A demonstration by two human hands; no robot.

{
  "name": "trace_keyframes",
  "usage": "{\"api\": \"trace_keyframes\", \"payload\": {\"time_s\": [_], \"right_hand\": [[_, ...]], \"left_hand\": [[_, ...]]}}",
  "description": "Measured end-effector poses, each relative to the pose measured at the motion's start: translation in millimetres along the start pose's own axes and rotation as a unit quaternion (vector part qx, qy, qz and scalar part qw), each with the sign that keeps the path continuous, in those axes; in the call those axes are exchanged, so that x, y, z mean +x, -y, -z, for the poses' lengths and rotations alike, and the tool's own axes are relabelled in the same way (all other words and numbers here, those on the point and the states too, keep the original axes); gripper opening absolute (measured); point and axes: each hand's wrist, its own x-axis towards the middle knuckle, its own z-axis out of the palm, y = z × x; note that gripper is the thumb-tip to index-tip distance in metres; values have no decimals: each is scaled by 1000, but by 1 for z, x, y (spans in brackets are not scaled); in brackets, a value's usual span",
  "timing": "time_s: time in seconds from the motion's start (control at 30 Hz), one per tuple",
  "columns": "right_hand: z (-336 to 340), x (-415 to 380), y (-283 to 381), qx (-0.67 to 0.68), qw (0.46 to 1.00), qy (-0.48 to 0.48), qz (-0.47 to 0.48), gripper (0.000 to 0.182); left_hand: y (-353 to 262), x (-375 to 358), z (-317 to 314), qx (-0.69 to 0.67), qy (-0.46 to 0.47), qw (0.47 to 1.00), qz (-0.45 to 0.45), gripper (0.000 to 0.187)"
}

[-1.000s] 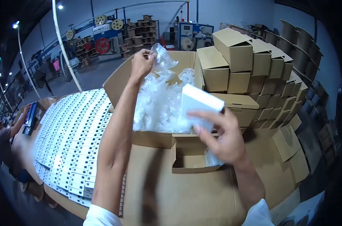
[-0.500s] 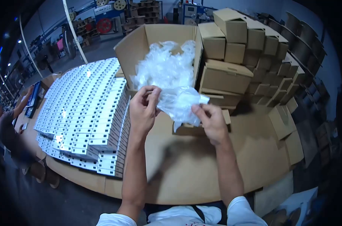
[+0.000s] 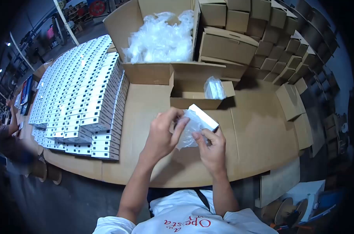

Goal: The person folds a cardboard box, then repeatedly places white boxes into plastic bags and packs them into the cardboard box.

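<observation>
A slim white box (image 3: 204, 117) sits partly in a clear plastic bag (image 3: 190, 132), held over the table in front of me. My right hand (image 3: 212, 150) is closed around the lower right of the box and bag, its thumb pressing the plastic. The fingers of my left hand (image 3: 163, 130) are closed on the bag's left side. Just beyond stands an open cardboard carton (image 3: 196, 103), with a plastic-wrapped item (image 3: 214, 89) upright at its right end.
Many white boxes (image 3: 77, 93) form a large stack on the left. A big carton (image 3: 124, 29) of clear bags (image 3: 161, 39) stands behind. Cardboard boxes (image 3: 227, 46) are piled at the back right. Another person (image 3: 9, 134) is at the far left.
Both hands have come down and closer to me with the bag. The white box now shows along the bag's upper right. My view has tilted downward.
</observation>
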Motion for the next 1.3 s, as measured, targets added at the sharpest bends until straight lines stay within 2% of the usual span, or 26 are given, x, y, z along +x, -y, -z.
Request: {"api": "trace_keyframes", "payload": {"time_s": [0.03,0.13,0.27,0.37,0.4,0.5,0.53,0.57,0.63,0.67,0.7,0.77,0.8,0.9,0.93,1.0,1.1,1.13,1.23,1.3], "right_hand": [[4,-5,-6,19,999,14,-43,24],[14,-19,-22,34,998,31,-49,25],[20,-35,-33,51,994,64,-70,28],[10,-37,-44,123,989,36,-69,33],[6,-36,-46,142,987,28,-75,34],[5,-36,-46,135,983,12,-125,29],[4,-36,-45,127,984,2,-125,28],[2,-35,-44,119,985,-7,-126,27],[-3,-35,-41,106,986,-60,-110,24],[-8,-35,-44,96,986,-89,-100,24],[-11,-38,-46,86,985,-117,-92,24],[-17,-40,-51,43,989,-134,-47,24],[-19,-41,-51,22,989,-143,-22,24],[-14,-48,-46,102,975,-125,-152,24],[-12,-48,-46,144,975,-120,-116,24],[-10,-50,-47,136,976,-145,-93,23],[-3,-50,-49,164,972,-138,-92,20],[-1,-50,-51,167,973,-133,-89,20],[1,-56,-52,125,985,-98,-74,21],[-1,-62,-51,127,986,-68,-86,22]], "left_hand": [[7,-3,-3,-68,0,997,47,13],[19,-9,-2,-266,-9,950,162,11],[24,-10,-5,-335,-36,929,153,16],[18,-15,-9,-331,5,931,150,17],[17,-16,-6,-322,51,935,140,19],[24,-21,-11,-277,11,946,166,20],[32,-16,-20,-268,-102,953,91,25],[30,-21,-22,-269,-172,941,114,31],[27,-46,-22,-380,-155,894,181,37],[38,-68,-29,-338,-85,917,195,43],[12,-75,-36,-362,-85,895,246,40],[-16,-77,-50,-334,-79,892,294,31],[-14,-77,-50,-310,-86,901,292,27],[-6,-83,-51,-272,-103,909,299,16],[-2,-85,-44,-283,-104,904,303,14],[4,-91,-36,-295,-109,900,301,12],[7,-89,-31,-316,-112,902,272,18],[10,-86,-30,-352,-104,907,208,35],[-7,-76,-25,-361,-13,900,245,58],[-3,-75,-24,-330,31,898,289,59]]}}
